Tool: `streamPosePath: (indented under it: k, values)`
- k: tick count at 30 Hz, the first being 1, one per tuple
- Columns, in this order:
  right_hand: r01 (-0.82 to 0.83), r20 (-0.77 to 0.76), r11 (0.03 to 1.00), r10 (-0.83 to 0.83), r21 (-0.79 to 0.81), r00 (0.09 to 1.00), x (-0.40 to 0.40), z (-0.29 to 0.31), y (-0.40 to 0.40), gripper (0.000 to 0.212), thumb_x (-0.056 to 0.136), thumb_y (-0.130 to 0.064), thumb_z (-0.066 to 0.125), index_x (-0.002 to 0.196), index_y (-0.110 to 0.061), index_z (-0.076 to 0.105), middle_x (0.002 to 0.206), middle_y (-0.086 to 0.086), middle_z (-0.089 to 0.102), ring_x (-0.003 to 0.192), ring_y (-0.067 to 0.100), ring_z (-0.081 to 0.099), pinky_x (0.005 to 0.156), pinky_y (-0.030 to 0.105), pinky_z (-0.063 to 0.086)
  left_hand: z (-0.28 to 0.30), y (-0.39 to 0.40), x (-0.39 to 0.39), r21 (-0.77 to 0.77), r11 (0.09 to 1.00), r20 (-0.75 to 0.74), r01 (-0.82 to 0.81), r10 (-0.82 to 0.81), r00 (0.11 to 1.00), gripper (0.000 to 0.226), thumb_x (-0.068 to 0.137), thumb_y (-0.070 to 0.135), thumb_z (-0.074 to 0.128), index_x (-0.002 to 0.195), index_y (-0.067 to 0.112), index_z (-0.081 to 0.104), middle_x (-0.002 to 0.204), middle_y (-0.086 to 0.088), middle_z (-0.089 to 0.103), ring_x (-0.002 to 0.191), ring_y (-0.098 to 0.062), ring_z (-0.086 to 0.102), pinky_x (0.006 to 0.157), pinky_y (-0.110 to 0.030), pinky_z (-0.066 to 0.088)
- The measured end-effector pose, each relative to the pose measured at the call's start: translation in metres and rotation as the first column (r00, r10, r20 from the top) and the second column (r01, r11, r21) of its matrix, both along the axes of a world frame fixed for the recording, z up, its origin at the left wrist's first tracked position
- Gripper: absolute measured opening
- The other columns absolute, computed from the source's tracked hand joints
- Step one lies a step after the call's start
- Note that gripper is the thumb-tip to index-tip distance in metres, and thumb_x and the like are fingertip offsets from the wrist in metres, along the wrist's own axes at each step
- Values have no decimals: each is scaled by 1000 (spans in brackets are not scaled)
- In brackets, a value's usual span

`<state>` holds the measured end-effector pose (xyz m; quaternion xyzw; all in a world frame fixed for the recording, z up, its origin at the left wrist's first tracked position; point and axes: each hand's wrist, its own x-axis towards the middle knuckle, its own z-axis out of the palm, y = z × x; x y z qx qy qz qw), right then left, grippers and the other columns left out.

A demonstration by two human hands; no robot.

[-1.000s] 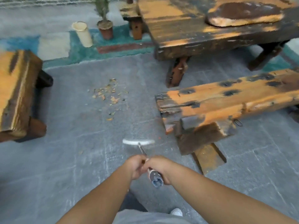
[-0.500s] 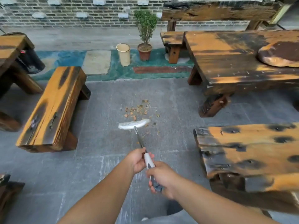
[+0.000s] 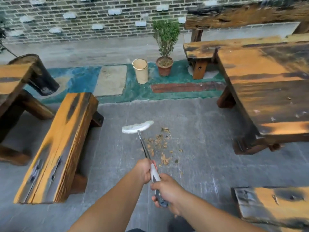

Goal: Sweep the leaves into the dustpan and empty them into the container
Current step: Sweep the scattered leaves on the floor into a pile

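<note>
1. We see the dry leaves scattered on the grey stone paving, just ahead of our hands and a little to their right; the nearest scraps lie just beyond the left hand's knuckles.
2. The broom reaches forward from our grip: its white head sits at the far left edge of the leaf patch, with the leaves spread to the right of the dark shaft.
3. Our left hand is curled round the white upper part of the handle, the forward grip of the two.
4. Our right hand wraps the dark end of the handle, just behind the left hand and nearer our body; fingers are closed round it.
5. We cannot make out a dustpan anywhere near the hands.
6. Far ahead of the hands, past the broom head, a cream bucket stands upright on the green-painted strip, with a potted shrub just to its right.
7. To the left of our hands runs a scorched wooden bench; farther left is another wooden bench with a dark planter behind it.
8. To the right and ahead stands a heavy wooden table; a bench corner lies close to the right of our right forearm.
9. A brick wall closes the far side.
</note>
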<state>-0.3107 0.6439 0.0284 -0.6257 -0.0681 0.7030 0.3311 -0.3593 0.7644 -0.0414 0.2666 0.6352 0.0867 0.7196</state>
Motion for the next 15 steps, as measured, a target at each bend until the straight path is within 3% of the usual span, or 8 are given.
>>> streamPosePath:
  k: [4, 7, 9, 12, 15]
  values:
    - [-146, 29, 985, 149, -93, 988, 50, -18, 85, 31, 91, -7, 42, 116, -26, 45, 102, 12, 54, 57, 15, 59, 50, 28, 50, -18, 77, 43, -2, 999, 14, 51, -51, 999, 31, 93, -8, 28, 72, 5, 45, 64, -10, 41, 56, -19, 39, 51, -29, 40]
    - [-148, 237, 979, 178, -140, 955, 75, -71, 156, 35, 87, -11, 38, 119, -23, 41, 93, 14, 58, 54, 23, 55, 47, 30, 43, -69, 152, 81, 5, 994, 8, 108, -108, 994, 27, 94, -6, 31, 74, 6, 44, 65, -9, 42, 55, -18, 41, 42, -23, 43]
    - [-103, 374, 989, 134, -103, 918, 84, -113, 204, 44, 86, -12, 40, 129, -23, 39, 92, 12, 59, 49, 23, 54, 43, 25, 40, -114, 199, 107, -7, 982, 8, 186, -186, 982, 28, 93, -5, 31, 71, 7, 42, 60, -9, 40, 49, -18, 39, 39, -22, 39]
    - [2, 448, 999, 16, -41, 894, 103, -192, 268, 72, 87, -12, 46, 147, -45, 21, 103, 7, 63, 62, 19, 59, 48, 23, 45, -191, 266, 149, -14, 957, -5, 290, -290, 957, 25, 92, -5, 31, 72, 5, 43, 59, -11, 39, 41, -19, 39, 39, -24, 38]
    - [105, 474, 994, -89, -6, 876, 130, -261, 323, 76, 90, -16, 49, 145, -57, 15, 94, 3, 65, 55, 14, 55, 47, 23, 44, -262, 322, 194, 12, 929, 3, 369, -370, 929, 22, 91, -5, 35, 74, 5, 46, 62, -11, 42, 45, -19, 41, 43, -26, 38]
